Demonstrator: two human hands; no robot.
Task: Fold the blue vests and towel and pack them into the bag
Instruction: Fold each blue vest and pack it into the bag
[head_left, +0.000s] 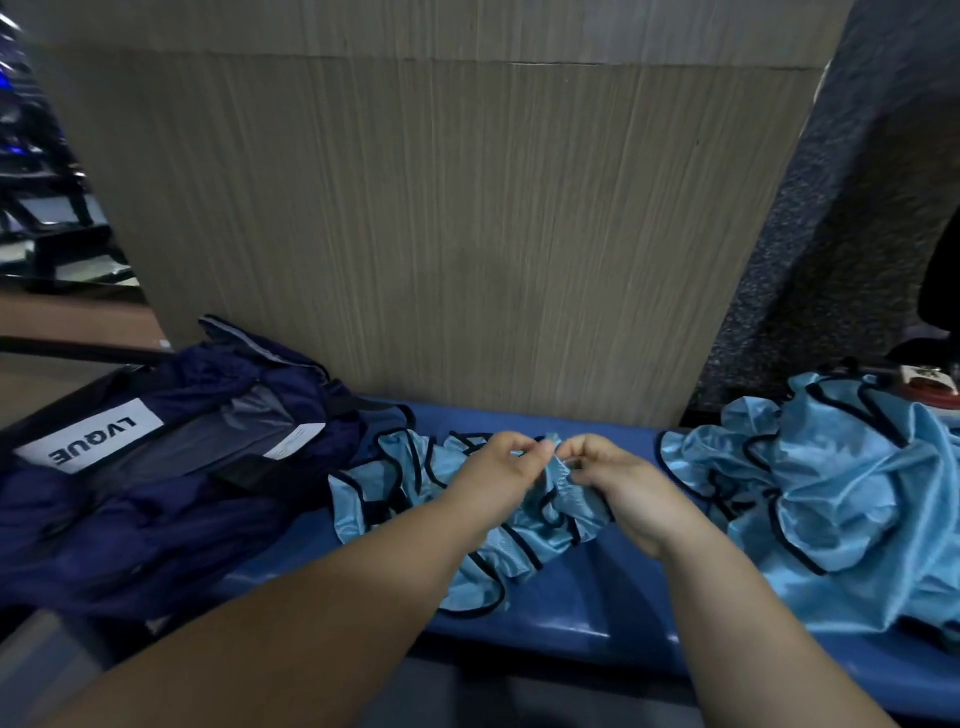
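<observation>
A light blue mesh vest (395, 493) with black trim lies crumpled on the blue bench (597, 608) in the middle. My left hand (498, 475) and my right hand (623, 486) both pinch its top edge, fingertips close together. To the right a heap of more light blue vests (841, 488) lies bunched on the bench. At the left sits the dark navy bag (156, 478), open, with a white label reading LVQUE. No towel is distinguishable.
A tall beige wood-grain panel (447, 218) rises right behind the bench. A dark speckled wall (841, 208) stands at the right, with a small red and white object (930, 387) behind the vest heap. Dim metal frames (47, 218) show at far left.
</observation>
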